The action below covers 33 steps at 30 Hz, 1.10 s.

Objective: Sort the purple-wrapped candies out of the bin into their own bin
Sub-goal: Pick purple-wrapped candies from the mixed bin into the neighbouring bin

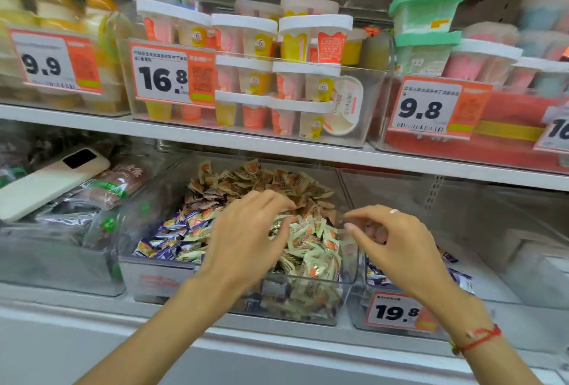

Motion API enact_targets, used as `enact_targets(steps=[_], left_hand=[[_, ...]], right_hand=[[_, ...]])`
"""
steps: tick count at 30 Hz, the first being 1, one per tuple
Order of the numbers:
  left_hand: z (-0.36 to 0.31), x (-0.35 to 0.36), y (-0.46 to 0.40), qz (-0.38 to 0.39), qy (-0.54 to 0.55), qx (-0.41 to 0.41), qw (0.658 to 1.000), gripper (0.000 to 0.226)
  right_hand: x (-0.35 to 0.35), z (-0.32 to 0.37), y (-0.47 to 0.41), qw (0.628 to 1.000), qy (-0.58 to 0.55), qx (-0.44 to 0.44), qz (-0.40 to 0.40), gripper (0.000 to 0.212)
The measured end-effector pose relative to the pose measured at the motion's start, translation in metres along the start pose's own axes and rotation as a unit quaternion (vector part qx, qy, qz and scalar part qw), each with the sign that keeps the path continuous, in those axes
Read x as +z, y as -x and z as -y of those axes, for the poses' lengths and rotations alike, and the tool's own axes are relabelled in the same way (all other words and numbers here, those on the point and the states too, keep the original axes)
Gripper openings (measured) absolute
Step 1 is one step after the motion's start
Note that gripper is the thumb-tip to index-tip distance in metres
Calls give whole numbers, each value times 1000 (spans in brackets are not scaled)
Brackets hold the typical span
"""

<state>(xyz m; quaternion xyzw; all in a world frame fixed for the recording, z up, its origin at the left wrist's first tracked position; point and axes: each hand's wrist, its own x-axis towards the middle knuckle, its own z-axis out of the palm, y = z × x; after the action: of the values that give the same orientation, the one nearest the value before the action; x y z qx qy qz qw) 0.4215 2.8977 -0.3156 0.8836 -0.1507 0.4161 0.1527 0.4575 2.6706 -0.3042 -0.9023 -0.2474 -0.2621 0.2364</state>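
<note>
A clear middle bin (160, 265) on the lower shelf holds a heap of cream-and-orange wrapped candies (311, 249). Purple-wrapped candies (172, 230) lie clustered at its front left. My left hand (246, 239) rests spread on the heap, its fingertips among the wrappers near the middle. My right hand (397, 243) hovers over the wall between this bin and the clear right bin (361, 307), fingers loosely curled, with nothing visible in them. A few purple candies (375, 273) lie in the right bin, partly hidden by my right wrist.
A 19.8 price tag (397, 310) hangs on the right bin's front. A white phone (52, 182) lies on packets in the left bin (55, 264). The upper shelf edge (277, 144) overhangs the bins, carrying pudding cups (277, 76).
</note>
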Motion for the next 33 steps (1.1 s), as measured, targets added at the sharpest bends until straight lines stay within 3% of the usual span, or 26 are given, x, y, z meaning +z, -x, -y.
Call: enact_targets(steps=[4,7,10,14,17,21,28,33], left_hand=[[71,-44,30,-64,-111,-90,988,16],[111,-56,41,-61,-168,-131,975,27],[136,-58,54,-7,-212,-133,968,44],[150,-58,67,24,-205,-203,957,57],[150,-56,68,15,-218,-190,957,52],[152,-55,67,12,-219,-193,956,48],[150,-54,68,34,-214,-214,953,51],[129,-47,51,15,-219,-152,964,63]], right_hand=[[35,53,-22,995,8,-97,-7,12],[66,88,-53,987,15,-127,94,24],[108,117,-90,970,34,-156,184,32],[171,134,-135,934,62,-118,332,48],[208,144,-145,906,89,-63,408,62],[217,155,-138,912,103,-154,366,48],[143,115,-110,913,90,-247,312,30],[93,53,-69,947,87,-202,235,27]])
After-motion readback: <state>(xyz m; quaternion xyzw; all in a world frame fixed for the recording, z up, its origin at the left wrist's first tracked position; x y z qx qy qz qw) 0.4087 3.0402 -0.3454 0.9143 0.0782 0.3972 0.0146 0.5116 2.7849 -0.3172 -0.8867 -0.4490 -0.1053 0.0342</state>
